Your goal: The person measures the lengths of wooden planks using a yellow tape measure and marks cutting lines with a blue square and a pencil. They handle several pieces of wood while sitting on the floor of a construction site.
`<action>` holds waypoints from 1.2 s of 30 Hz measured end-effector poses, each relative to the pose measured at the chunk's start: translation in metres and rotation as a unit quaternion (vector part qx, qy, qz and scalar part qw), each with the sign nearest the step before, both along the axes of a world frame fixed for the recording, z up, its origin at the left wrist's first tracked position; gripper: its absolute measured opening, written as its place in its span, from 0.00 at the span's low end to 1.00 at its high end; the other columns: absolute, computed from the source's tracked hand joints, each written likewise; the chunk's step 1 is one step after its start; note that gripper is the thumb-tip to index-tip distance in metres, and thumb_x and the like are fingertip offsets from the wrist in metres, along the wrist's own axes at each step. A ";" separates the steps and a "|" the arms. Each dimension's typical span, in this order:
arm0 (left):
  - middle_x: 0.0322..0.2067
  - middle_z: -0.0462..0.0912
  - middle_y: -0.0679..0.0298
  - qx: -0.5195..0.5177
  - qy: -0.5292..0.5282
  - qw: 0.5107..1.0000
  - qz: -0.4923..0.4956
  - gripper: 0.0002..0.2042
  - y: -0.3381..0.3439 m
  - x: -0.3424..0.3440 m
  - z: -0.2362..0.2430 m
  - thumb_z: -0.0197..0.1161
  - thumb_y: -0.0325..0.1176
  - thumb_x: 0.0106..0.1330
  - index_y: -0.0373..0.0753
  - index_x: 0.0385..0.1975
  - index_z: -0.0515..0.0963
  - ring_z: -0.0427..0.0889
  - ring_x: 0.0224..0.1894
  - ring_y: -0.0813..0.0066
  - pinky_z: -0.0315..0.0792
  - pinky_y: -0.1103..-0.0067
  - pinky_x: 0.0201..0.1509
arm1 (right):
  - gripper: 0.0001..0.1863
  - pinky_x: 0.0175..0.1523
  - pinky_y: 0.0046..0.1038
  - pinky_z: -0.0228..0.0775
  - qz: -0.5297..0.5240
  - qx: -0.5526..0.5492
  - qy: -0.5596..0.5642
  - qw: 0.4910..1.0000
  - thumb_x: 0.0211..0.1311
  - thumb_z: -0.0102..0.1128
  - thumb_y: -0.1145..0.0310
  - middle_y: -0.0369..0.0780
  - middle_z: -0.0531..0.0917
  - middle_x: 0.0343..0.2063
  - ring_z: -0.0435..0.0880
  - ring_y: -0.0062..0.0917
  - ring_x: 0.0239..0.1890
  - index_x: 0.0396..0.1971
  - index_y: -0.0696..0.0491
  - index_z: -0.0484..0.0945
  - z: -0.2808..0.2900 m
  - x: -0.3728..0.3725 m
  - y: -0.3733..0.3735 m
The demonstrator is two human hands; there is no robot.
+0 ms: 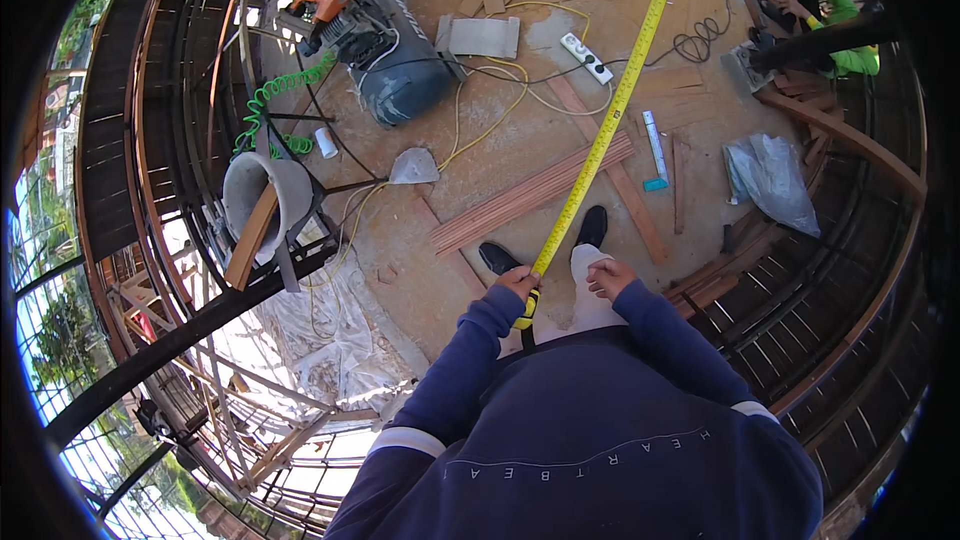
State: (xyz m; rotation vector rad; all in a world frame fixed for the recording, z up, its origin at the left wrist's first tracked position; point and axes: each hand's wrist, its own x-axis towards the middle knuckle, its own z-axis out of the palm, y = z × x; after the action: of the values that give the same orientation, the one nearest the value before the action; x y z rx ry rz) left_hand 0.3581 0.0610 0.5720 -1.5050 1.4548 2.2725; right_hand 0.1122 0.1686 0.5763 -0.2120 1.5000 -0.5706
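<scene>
My left hand [515,282] grips the case of a yellow tape measure [530,310] low in front of me. Its blade [612,123] runs out diagonally toward the top right, over a bundle of wooden strips [510,202] lying across two boards [640,215] on the floor. My right hand [608,279] is beside it, over my light-clad leg, with fingers curled and nothing visible in them. My dark shoes [591,225] stand near the bundle. A slim white and teal object [655,150] lies right of the tape.
An air compressor [400,80], green coiled hose, power strip [586,57] and cords are ahead. A concrete cylinder [290,195] holds a plank at left. Plastic bags [768,185] and scrap wood lie around. A co-worker's green sleeves [840,10] show at top right. Dark metal railings curve around the edges.
</scene>
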 end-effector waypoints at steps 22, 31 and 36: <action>0.27 0.82 0.57 0.146 -0.169 0.974 -0.034 0.11 -0.043 0.110 0.010 0.52 0.33 0.72 0.32 0.36 0.76 0.82 0.28 0.68 0.77 0.75 0.35 | 0.14 0.31 0.29 0.73 -0.309 0.156 0.117 0.931 0.60 0.57 0.60 0.40 0.83 0.26 0.82 0.25 0.23 0.33 0.56 0.80 -0.178 0.045 0.226; 0.34 0.84 0.55 -0.175 -0.151 0.874 -0.427 0.10 -0.058 0.179 -0.004 0.58 0.37 0.60 0.44 0.36 0.83 0.83 0.40 0.58 0.76 0.70 0.45 | 0.12 0.28 0.24 0.73 -0.435 0.046 0.044 0.898 0.67 0.55 0.61 0.37 0.83 0.31 0.80 0.22 0.24 0.47 0.48 0.74 -0.128 0.057 0.187; 0.32 0.84 0.54 -0.081 -0.199 0.884 -0.415 0.14 -0.039 0.204 0.028 0.55 0.44 0.62 0.43 0.36 0.84 0.83 0.38 0.58 0.75 0.67 0.44 | 0.11 0.26 0.22 0.71 -0.340 0.013 0.095 0.935 0.66 0.57 0.59 0.37 0.82 0.26 0.78 0.20 0.20 0.40 0.51 0.76 -0.090 0.104 0.149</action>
State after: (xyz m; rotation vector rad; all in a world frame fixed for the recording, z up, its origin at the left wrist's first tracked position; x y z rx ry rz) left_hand 0.5621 0.0218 0.6002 -0.9775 1.7164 1.2853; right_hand 0.2166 0.3174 0.4868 0.3006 1.7647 -1.1042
